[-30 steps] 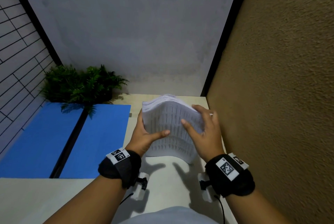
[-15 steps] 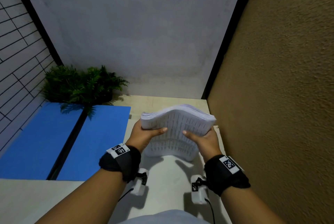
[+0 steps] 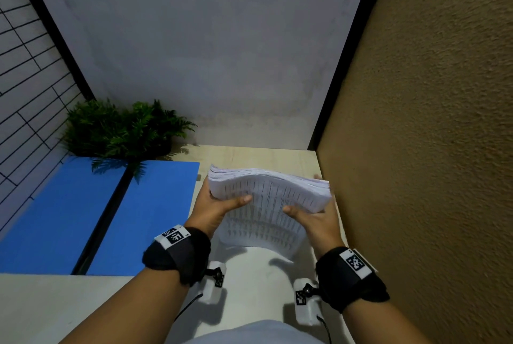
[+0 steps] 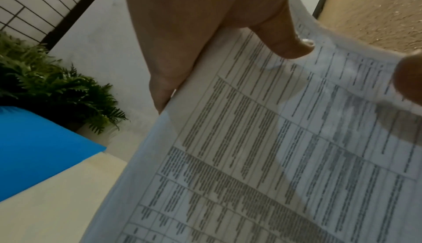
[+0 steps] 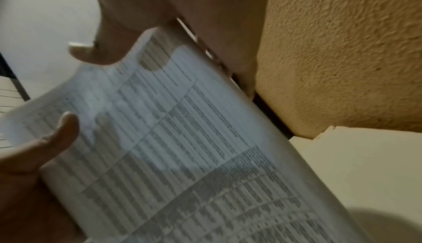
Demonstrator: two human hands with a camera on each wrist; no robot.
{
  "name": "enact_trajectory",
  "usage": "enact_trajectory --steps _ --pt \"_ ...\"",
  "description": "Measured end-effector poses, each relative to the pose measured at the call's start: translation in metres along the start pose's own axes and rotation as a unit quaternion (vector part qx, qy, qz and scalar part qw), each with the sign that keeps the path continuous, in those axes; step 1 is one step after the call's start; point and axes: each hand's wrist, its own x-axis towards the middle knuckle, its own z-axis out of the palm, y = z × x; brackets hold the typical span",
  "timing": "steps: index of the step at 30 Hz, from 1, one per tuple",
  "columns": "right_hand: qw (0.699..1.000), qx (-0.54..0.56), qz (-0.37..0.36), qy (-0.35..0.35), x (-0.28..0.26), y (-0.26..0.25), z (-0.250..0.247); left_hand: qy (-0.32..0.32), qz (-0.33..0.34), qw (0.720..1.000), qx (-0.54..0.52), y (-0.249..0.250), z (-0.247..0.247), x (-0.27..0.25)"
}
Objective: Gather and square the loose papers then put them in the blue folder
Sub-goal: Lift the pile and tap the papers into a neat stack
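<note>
Both hands hold the stack of printed papers [image 3: 266,204] upright above the pale worktop [image 3: 249,274], near its right side and close to the textured tan wall [image 3: 430,149]; the left hand [image 3: 213,210] clasps the left edge, thumb across the printed face and fingers behind; the right hand [image 3: 319,221] clasps the right edge the same way, thumb on the front. The stack bows upward in the middle and its top edge fans slightly at the left corner, so the sheets look not yet fully squared; the lower edge hangs clear of the worktop. The blue folder [image 3: 111,218] lies open and flat to the left, well apart from the papers, with a fern [image 3: 122,129] at its far end.

The stack looks thick yet limp; it probably carries some weight and sags wherever unsupported; loose sheets likely slide against each other, so a firm hold on both side edges, with the lower edge tapped on the worktop, seems the safest way to align them before carrying them across.
</note>
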Motion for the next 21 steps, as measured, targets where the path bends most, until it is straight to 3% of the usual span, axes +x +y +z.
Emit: enact_trajectory --steps 4,8,12,14,16,18,19,21 --pt "0.999 -0.009 -0.025 0.039 -0.004 -0.001 0.005 -0.008 0.002 1.0 0.002 -0.002 0.0 -0.002" --pt "0.999 -0.026 0.006 -0.028 -0.001 0.0 0.008 0.006 -0.018 1.0 -0.01 -0.007 0.0 -0.002" --pt "0.995 -0.042 0.082 0.04 0.006 0.005 0.016 0.03 -0.042 0.999 -0.007 -0.007 0.009 0.0" --pt "0.992 -0.076 0.079 0.07 0.01 0.0 0.018 0.062 -0.046 0.997 0.006 -0.003 0.009 0.003" --pt "0.989 -0.114 0.031 0.087 0.012 -0.014 0.018 0.134 0.01 0.988 0.082 0.006 0.001 0.004" --pt "0.976 -0.197 -0.036 0.081 0.014 -0.03 0.017 0.195 0.122 0.946 0.23 0.024 -0.008 0.0" --pt "0.962 -0.256 -0.066 0.066 0.014 -0.036 0.018 0.189 0.182 0.92 0.292 0.035 -0.009 -0.002" --pt "0.915 -0.383 -0.125 0.025 0.011 -0.049 0.027 0.112 0.242 0.892 0.364 0.056 -0.004 -0.005"
